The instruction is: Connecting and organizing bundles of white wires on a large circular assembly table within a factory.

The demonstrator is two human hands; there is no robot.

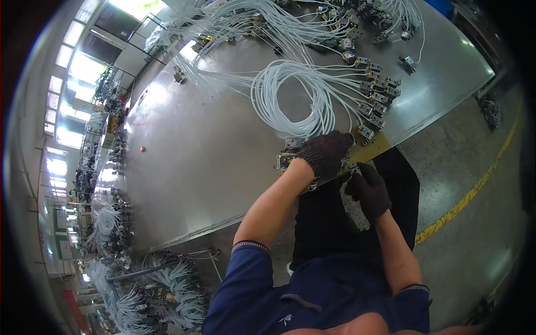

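Observation:
My left hand (328, 153), in a dark knitted glove, is closed at the table's near edge, and what its fingers hold is hidden. Beside it, slightly nearer to me, my right hand (371, 192) in a dark glove grips a small metal lock-like part (353, 168). Several similar metal parts (290, 146) lie just left of my left hand, partly covered by it. Beyond my hands rests a coil of white cable (268, 100). Its cables fan out to a cluster of metal lock-like ends (373, 103) at the right.
More white cables (279, 22) and metal ends heap along the far side of the metal table (190, 167). One cable end (408, 63) lies apart at the right. Bundles of white cables (162, 290) hang on racks at the left. A yellow line (463, 201) crosses the floor.

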